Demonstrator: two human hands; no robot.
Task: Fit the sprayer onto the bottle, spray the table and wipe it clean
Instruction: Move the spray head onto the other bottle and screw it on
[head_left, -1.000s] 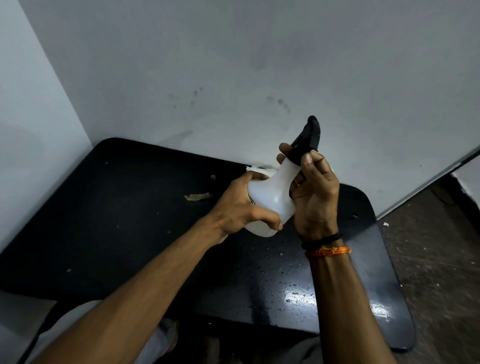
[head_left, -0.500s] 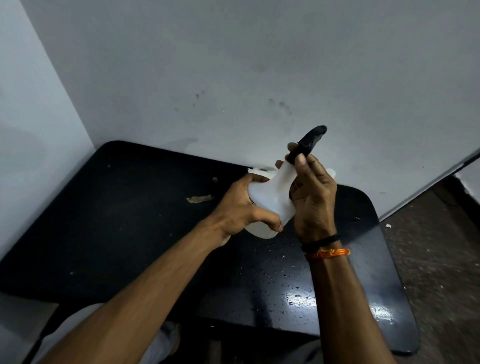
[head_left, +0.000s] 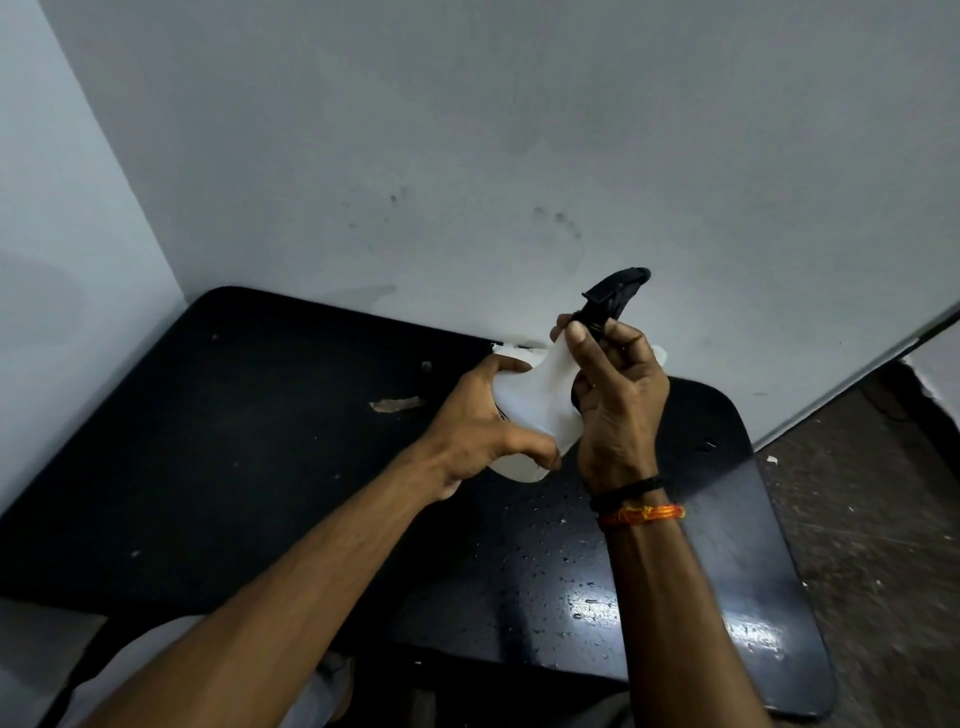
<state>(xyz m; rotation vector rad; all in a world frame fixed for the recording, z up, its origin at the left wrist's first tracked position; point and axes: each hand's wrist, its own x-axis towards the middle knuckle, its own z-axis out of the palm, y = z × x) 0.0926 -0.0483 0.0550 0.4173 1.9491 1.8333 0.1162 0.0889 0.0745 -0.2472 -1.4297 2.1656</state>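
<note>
I hold a white plastic bottle (head_left: 535, 402) tilted above the black table (head_left: 249, 467). My left hand (head_left: 480, 431) wraps around the bottle's body from the left. My right hand (head_left: 615, 400) grips the neck of the black sprayer (head_left: 613, 296), which sits at the bottle's top and points up and to the right. The joint between sprayer and bottle is hidden by my right fingers. Something white (head_left: 660, 356) peeks out behind my right hand, against the wall.
The table stands in a corner against grey walls. A pale scrap or chip (head_left: 397, 404) marks its middle. Water droplets (head_left: 576, 587) dot the near right part. To the right lies bare brown floor (head_left: 878, 519).
The sprayer head has turned in my right hand, from pointing nearly straight up to leaning up and right. My left hand has kept its hold on the bottle.
</note>
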